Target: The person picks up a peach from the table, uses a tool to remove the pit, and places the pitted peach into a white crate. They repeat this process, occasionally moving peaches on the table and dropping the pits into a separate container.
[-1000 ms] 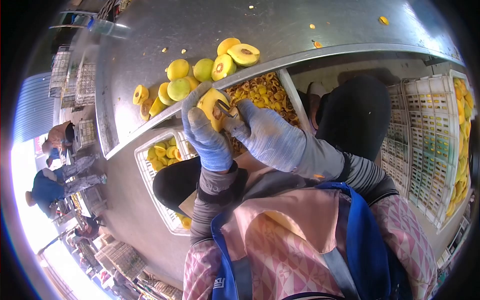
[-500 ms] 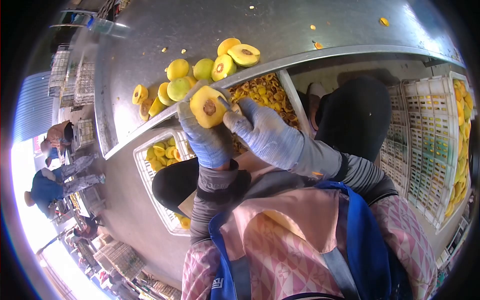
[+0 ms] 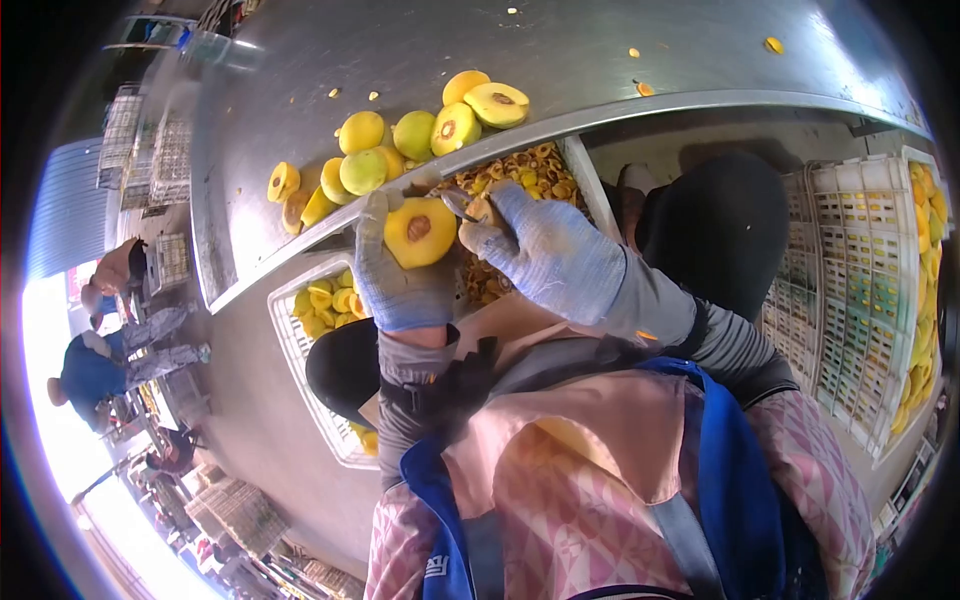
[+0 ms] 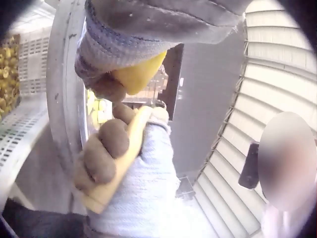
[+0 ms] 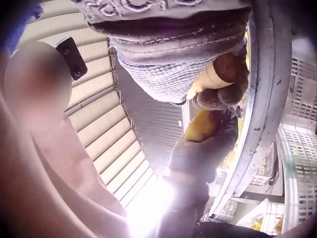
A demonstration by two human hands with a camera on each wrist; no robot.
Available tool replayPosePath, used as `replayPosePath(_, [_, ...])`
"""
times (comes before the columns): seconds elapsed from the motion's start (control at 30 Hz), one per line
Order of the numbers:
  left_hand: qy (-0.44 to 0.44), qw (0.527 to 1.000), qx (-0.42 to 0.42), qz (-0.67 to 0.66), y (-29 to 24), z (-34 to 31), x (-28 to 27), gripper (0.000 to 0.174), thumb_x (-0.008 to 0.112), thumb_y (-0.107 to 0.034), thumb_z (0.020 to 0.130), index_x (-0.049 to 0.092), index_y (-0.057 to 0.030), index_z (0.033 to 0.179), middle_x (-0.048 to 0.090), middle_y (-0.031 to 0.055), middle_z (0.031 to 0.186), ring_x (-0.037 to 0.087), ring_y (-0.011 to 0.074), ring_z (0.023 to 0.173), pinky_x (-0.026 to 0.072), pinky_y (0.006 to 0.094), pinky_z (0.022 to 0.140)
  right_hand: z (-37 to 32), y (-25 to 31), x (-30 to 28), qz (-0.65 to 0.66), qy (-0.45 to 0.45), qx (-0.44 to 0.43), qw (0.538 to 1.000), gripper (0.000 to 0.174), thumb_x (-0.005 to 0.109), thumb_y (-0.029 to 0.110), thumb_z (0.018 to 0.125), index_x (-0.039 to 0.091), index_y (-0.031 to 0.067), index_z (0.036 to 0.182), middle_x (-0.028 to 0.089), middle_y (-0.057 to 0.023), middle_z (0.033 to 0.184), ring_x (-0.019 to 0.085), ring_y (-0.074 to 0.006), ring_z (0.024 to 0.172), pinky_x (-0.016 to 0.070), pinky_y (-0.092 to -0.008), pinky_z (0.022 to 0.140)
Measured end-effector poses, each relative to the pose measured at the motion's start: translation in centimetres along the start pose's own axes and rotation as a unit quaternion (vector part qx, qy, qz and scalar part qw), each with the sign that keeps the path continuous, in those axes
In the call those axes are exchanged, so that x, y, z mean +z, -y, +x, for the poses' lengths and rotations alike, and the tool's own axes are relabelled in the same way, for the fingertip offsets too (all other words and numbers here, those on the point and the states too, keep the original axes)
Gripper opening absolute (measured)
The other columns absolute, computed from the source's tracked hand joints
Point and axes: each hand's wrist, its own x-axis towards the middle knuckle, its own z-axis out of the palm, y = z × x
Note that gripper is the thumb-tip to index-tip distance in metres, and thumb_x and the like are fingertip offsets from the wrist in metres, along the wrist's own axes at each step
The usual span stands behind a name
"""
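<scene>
Peach half [image 3: 421, 235] sits just over the near rim of the steel table [image 3: 420, 50], cut face and pit [image 3: 419, 227] toward us. We cup it in our left hand [image 3: 395, 282], fingers curled round it from seven o'clock; our right hand [image 3: 548, 250] clenches the pitting tool [image 3: 457, 204], tip at the fruit's two o'clock, nearest the pit.

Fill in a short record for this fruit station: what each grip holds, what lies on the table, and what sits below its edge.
left grip: gloved, fingers curled round a fruit half, cut face and pit turned up
right grip: gloved, holds a tool, metal tip close to the fruit half
table: steel, bears a fruit pile, whole and halved
below the edge: white crate of yellow halves; bin of brownish scraps
</scene>
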Motion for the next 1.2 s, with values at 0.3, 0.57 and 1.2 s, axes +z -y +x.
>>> replayPosePath(0.3, [0.069, 0.812, 0.412, 0.407, 2.0, 0.4, -0.2, 0.024, 0.056, -0.014, 0.094, 0.051, -0.0001, 0.112, 0.061, 0.0161, 0.111, 0.061, 0.0244, 0.098, 0.0522, 0.0359, 0.086, -0.4, -0.5, 2.2, 0.084, 0.03, 0.012, 0.996, 0.035, 0.057, 0.034, 0.096, 0.055, -0.0009, 0.098, 0.062, -0.0216, 0.073, 0.063, -0.0392, 0.064, 0.0512, -0.0432, 0.057])
replayPosePath(0.57, [0.069, 0.704, 0.503, 0.497, 2.3, 0.4, 0.4, 0.027, 0.045, -0.025, 0.1, 0.054, 0.0011, 0.102, 0.066, 0.016, 0.095, 0.062, 0.0236, 0.09, 0.0509, 0.0356, 0.082, -0.9, -0.3, 2.2, -0.016, 0.022, -0.006, 1.0, 0.031, 0.056, 0.031, 0.097, 0.055, 0.0003, 0.101, 0.062, -0.0184, 0.071, 0.064, -0.0353, 0.061, 0.051, -0.0412, 0.051])
replayPosePath(1.2, [0.1, 0.914, 0.166, 0.356, 0.4, 0.1, 0.6, 0.042, 0.038, -0.035, 0.102, 0.058, 0.0007, 0.092, 0.067, 0.0172, 0.091, 0.064, 0.0228, 0.085, 0.0519, 0.0354, 0.078, -0.8, -0.2, 1.4, -0.001, 0.127, 0.03, 0.991, 0.033, 0.056, 0.032, 0.096, 0.056, -0.0006, 0.103, 0.064, -0.0206, 0.078, 0.065, -0.0372, 0.067, 0.0523, -0.0409, 0.057])
